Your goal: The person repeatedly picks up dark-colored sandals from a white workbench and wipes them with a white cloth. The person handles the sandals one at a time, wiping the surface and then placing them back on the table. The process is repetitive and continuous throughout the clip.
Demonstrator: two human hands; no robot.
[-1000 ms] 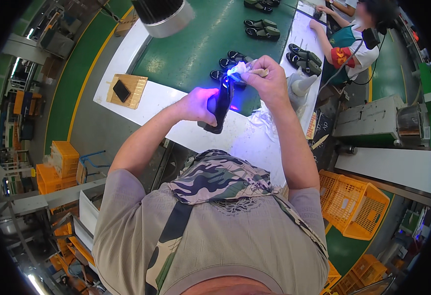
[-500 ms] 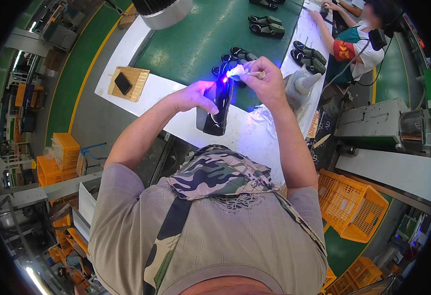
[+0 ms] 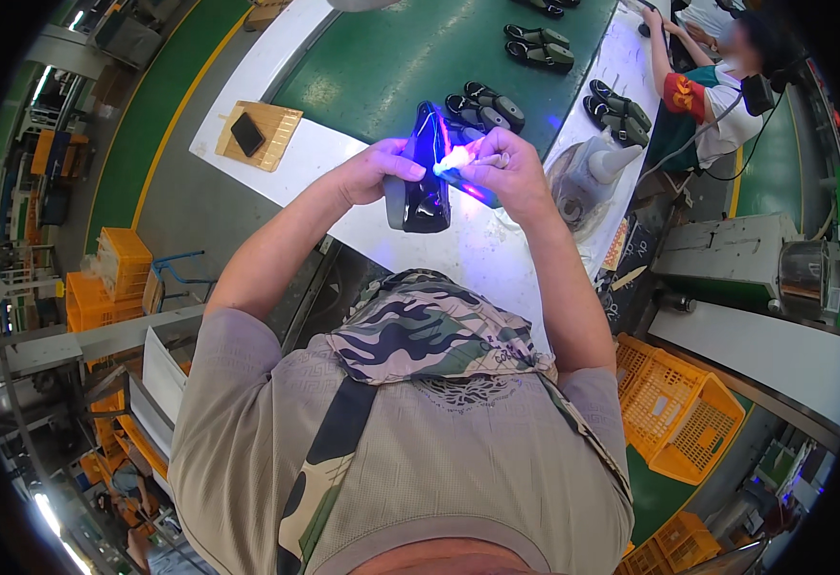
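Observation:
My left hand (image 3: 379,172) is closed around the side of a glossy black shoe (image 3: 427,206), its thumb lying on the upper. The shoe is held above the white table edge, toe end toward me, with a blue-violet glow over it. My right hand (image 3: 511,177) pinches a small white wad (image 3: 455,159) that looks like cloth, its tip against the right side of the shoe. A pale end of it sticks out between my fingers. Beyond my hands, black shoes on green lasts (image 3: 485,107) stand on the green belt (image 3: 362,81).
A phone (image 3: 247,134) lies on cardboard (image 3: 271,149) at the left. On the right are a white bottle (image 3: 615,163), another pair of shoes (image 3: 618,113) and a co-worker (image 3: 698,96) at the table. Yellow crates (image 3: 674,402) stand low at both sides.
The white wad has moved down along the shoe's right side, toward me. The shoe has tilted and risen slightly in my left hand. The whole view has shifted a little.

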